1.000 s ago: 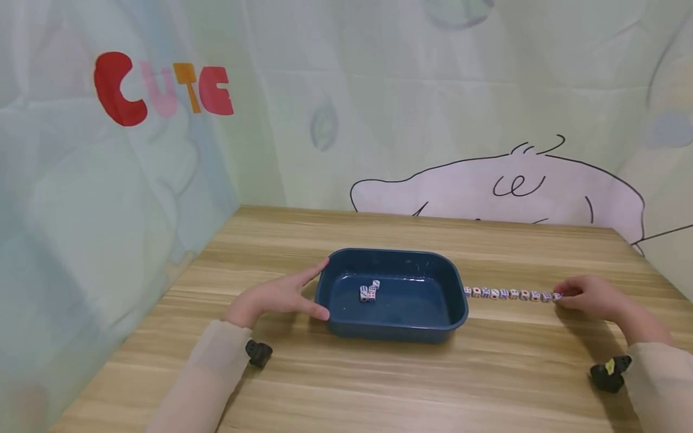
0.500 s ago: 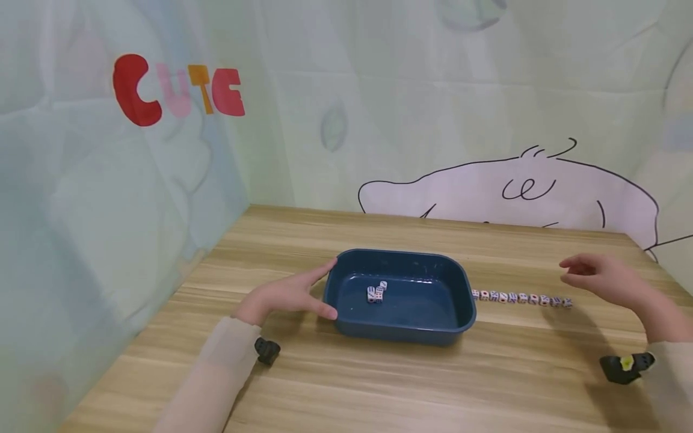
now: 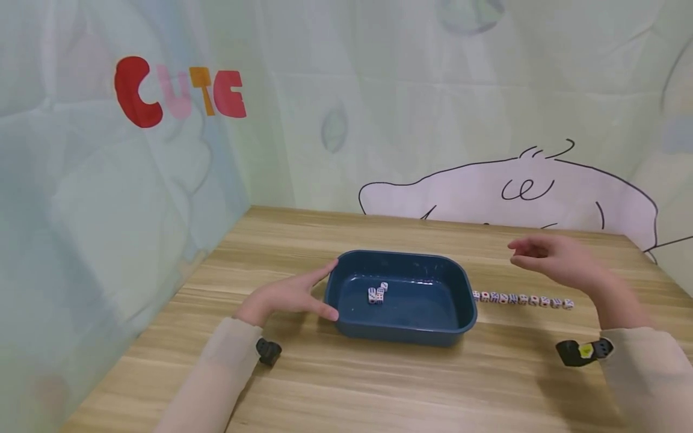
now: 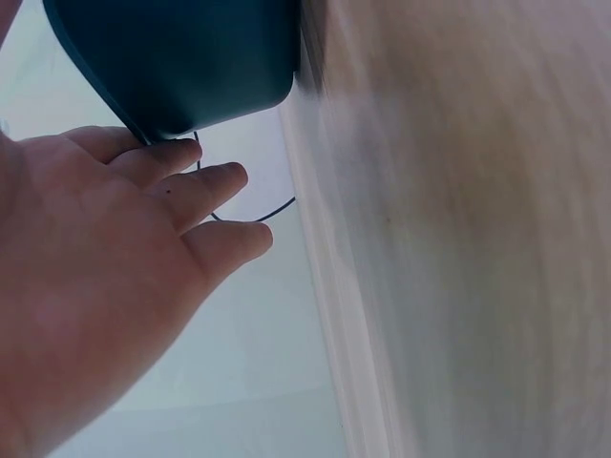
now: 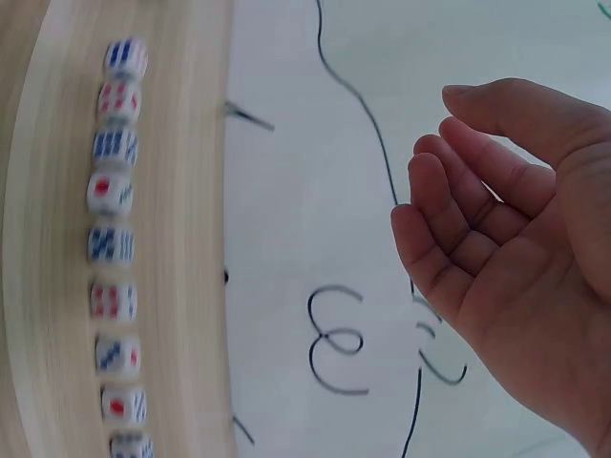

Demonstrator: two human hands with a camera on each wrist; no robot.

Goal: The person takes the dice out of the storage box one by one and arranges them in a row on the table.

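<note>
Watching from my end, head view first: there's one blue tray [image 3: 422, 310] on one wooden table [image 3: 406, 385], and the left hand [image 3: 289, 296] is spread against its left end, thumb and fingers wide apart, more touching it than wrapped round it. The right hand [image 3: 563, 258] hangs up off the table near the row of dice [image 3: 513, 299], fingers loosely bent. The dice look like hard little plastic cubes, so my guess is light, tough and smooth enough to squirt away; I'd pinch one by two opposite sides, thumb against fingertip. The tray looks stiff and pretty light too, probably a bit slick going by the shine, so I'd take it by the rim at the ends. Counting up, I get three dice [image 3: 372, 296] inside, left of the tray's middle, plus ten in the line running right from its right wall, though the rim could be hiding more. Left wrist view: just the tray's outside with four nearly straight fingers at it, no dice showing. Right wrist view: nine dice, the last one cut off, and a bare palm with the thumb clear of the fingers, so it's holding nothing.
</note>
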